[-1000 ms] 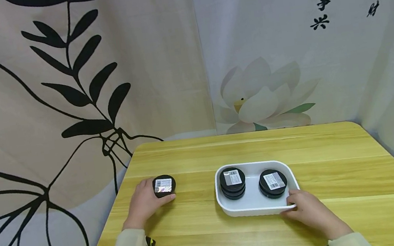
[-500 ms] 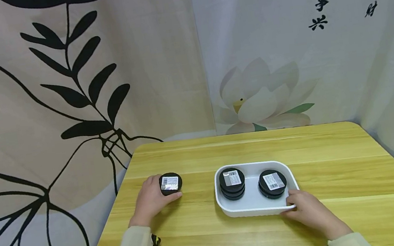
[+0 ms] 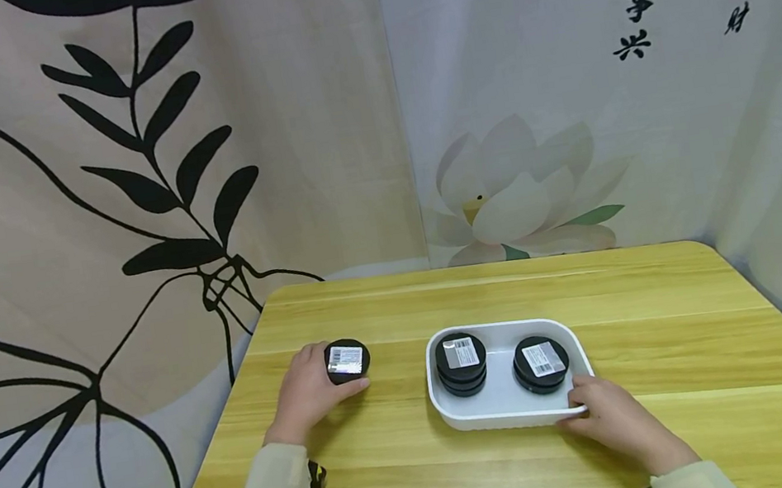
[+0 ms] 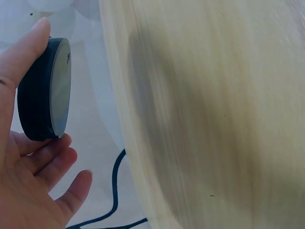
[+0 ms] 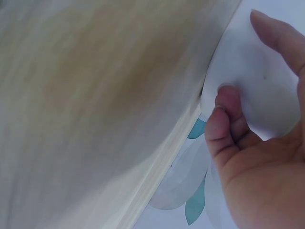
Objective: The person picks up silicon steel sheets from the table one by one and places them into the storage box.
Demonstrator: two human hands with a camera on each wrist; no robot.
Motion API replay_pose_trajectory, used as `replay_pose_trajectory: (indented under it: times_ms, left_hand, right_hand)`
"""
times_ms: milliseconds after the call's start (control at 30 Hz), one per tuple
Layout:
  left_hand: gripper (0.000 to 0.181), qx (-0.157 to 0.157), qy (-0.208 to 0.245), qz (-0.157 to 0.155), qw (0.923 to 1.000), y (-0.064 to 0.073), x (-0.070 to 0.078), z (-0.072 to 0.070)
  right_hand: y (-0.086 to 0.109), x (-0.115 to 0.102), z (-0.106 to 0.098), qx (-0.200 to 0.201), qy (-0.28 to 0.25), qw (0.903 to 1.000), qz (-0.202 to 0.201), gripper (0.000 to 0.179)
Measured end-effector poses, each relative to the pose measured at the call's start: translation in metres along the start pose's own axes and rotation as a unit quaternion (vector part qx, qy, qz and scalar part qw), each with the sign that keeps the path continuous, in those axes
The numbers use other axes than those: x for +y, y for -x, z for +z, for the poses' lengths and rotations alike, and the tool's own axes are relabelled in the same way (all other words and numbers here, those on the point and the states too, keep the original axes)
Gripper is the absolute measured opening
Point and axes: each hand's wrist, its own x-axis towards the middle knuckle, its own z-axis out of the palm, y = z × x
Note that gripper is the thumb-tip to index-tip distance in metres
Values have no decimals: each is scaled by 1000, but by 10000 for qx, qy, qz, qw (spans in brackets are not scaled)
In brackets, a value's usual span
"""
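In the head view my left hand (image 3: 303,396) grips a flat round black container (image 3: 347,360) with a white barcode label on the face turned up. The left wrist view shows the container (image 4: 35,90) held edge-on between thumb and fingers, its other face pale, above the table. To the right stands a white tray (image 3: 509,417). It carries a left stack of like black containers (image 3: 462,361) and a lower right stack (image 3: 543,363), both topped with barcode labels. My right hand (image 3: 620,418) holds the tray's near right corner; in the right wrist view its fingertips lie at the white wall (image 5: 252,62).
The yellow wood-grain table (image 3: 424,481) has rounded far corners. Behind it hang printed cloths (image 3: 328,119) with black plants, a pale lotus and dark characters. A dark band with a yellow mark (image 3: 317,477) sits at the left wrist.
My left hand has carried the black container rightward, toward the tray, and slightly away from me. The right hand, the tray and the stacks have stayed in place.
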Motion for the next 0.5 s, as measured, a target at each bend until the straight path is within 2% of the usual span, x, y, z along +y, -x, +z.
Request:
replay_pose_trajectory:
  times_ms: [500]
  left_hand:
    - [103, -36, 48, 115, 9999, -4, 11, 2]
  right_hand:
    - [-1, -1, -2, -80, -48, 10000, 29, 28]
